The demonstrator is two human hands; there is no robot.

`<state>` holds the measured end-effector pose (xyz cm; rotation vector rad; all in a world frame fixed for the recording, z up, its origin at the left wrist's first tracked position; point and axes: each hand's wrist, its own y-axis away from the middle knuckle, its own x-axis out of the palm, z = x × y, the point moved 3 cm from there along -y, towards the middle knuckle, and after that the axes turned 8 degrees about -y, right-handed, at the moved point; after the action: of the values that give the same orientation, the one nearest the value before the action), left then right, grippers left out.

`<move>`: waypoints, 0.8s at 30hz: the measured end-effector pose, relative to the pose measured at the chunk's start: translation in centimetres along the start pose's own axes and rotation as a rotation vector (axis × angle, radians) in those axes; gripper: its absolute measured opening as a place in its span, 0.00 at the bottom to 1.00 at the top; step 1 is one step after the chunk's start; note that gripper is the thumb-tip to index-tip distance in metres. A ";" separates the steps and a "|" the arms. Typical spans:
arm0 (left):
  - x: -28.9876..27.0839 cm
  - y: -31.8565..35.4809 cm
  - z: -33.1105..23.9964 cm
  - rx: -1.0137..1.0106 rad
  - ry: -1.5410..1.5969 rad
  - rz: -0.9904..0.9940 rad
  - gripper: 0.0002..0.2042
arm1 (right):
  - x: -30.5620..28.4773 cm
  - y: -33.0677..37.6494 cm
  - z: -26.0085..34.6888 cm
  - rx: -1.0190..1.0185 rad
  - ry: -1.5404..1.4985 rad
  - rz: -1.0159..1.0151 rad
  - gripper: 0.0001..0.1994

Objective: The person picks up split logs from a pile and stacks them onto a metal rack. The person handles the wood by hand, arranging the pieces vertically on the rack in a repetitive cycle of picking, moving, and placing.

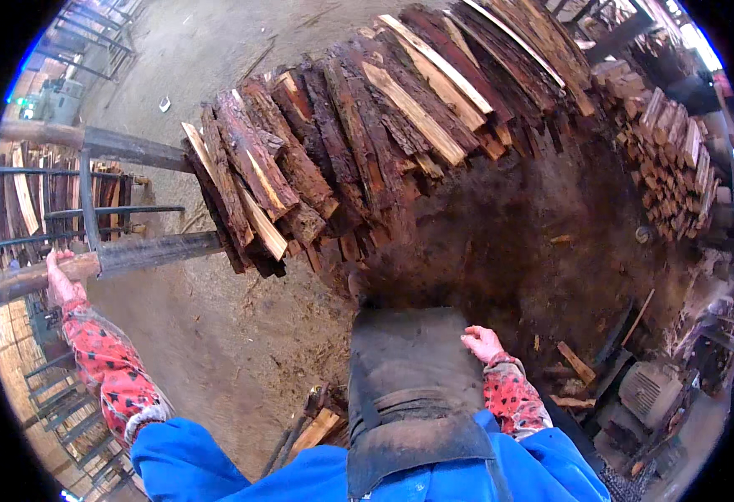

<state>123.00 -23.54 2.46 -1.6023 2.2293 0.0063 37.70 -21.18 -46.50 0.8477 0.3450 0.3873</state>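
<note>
My left hand reaches out to the far left and grips the brown wooden end of the near rail, its fingers over the top. This rail and a second, farther rail are joined by a dark crossbar. Rough, bark-covered wood slabs lie piled side by side past the rails' right ends. My right hand hangs beside the dark apron on my front, fingers loosely bent and apart, with nothing visible in it. Red patterned sleeves cover both forearms.
Split wood is stacked at the right. Nearer, a ribbed motor sits among wood scraps. More upright slabs and metal racks stand at the left. Dirt floor lies between. Wood pieces are low by my legs.
</note>
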 end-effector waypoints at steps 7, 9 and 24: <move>-0.7 2.9 1.5 -0.124 0.074 -0.099 0.09 | -1.5 1.0 3.0 0.074 0.044 -0.102 0.25; -1.4 4.2 1.9 -0.125 0.036 -0.134 0.10 | -2.1 0.4 6.4 -0.010 0.127 -0.126 0.25; 3.1 19.1 -8.8 0.104 -0.123 -0.399 0.06 | -3.5 1.0 18.9 0.040 0.204 -0.280 0.24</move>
<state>102.02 -21.83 5.39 -1.9036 1.7580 -0.1157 42.81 -34.51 -33.65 0.7872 0.6546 0.2063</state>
